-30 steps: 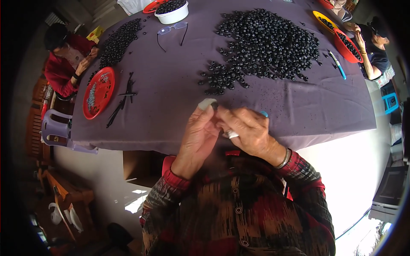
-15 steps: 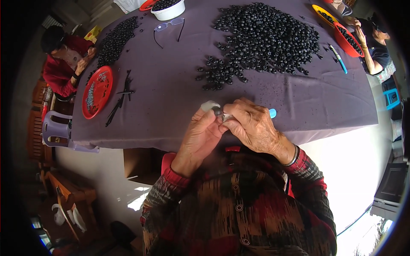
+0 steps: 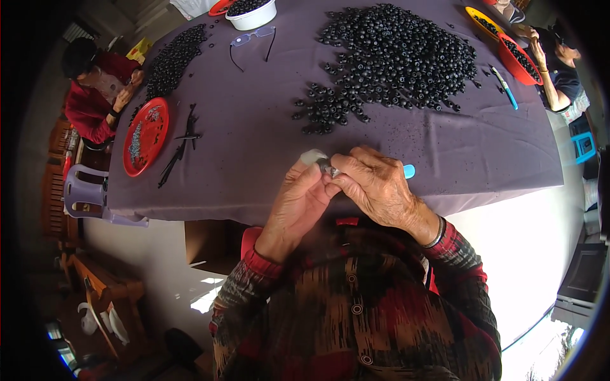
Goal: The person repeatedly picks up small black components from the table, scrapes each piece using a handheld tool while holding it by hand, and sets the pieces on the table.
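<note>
Before my chest, at the table's near edge, my left hand (image 3: 294, 197) pinches a small round black piece (image 3: 323, 163) between thumb and forefinger. A whitish covering wraps that hand's fingertip. Closed and touching the piece, my right hand (image 3: 378, 187) grips a slim tool whose light-blue handle end (image 3: 409, 171) sticks out past the palm. Its pale tip meets the black piece; the fingers hide the middle of the tool. Beyond my hands spreads a big heap of similar small black pieces (image 3: 400, 57) on the purple-grey cloth.
To the left lie a red tray (image 3: 159, 143) with grey bits, black strips (image 3: 181, 146) and another black heap (image 3: 175, 60). Eyeglasses (image 3: 254, 38) and a white bowl (image 3: 254, 20) are farther back. At right are a blue-handled tool (image 3: 508, 92), a red bowl (image 3: 520, 63) and two people working at opposite sides.
My right fingers have shifted slightly against the black piece, and the tool tip has moved over it. The left hand keeps its pinch in nearly the same spot.
</note>
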